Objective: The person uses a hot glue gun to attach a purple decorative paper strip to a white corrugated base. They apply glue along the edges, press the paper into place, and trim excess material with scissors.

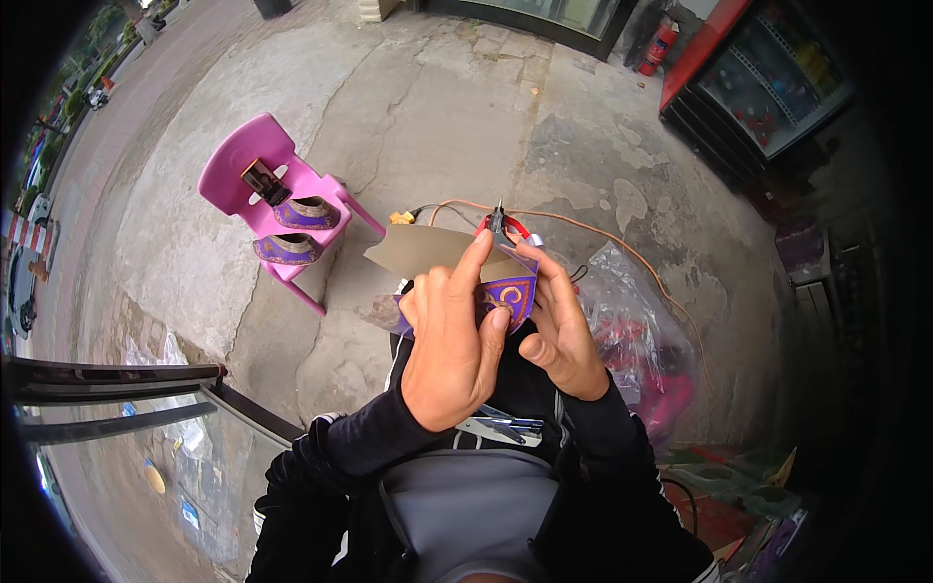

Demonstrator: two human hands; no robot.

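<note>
In front of my lap, both hands are on a piece of purple patterned sheet (509, 296) with gold swirls and a red-edged border. Its plain beige side (428, 249) curves out to the left. My left hand (445, 340) pinches it, index finger stretched along the top and thumb on the pattern. The fingers of my right hand (562, 332) curl against its right edge, with the thumb lifted off. Beyond it are pliers (500, 223) with red handles and dark jaws. A silver metal hand tool (501, 428) lies on my lap below my wrists.
A pink plastic chair (255, 146) ahead left bears two curved purple patterned pieces (307, 214) and a dark box (262, 181). An orange cord (622, 245) crosses the concrete floor. At right sit a clear plastic bag (632, 330) with pink contents and a glass-doored fridge (768, 78).
</note>
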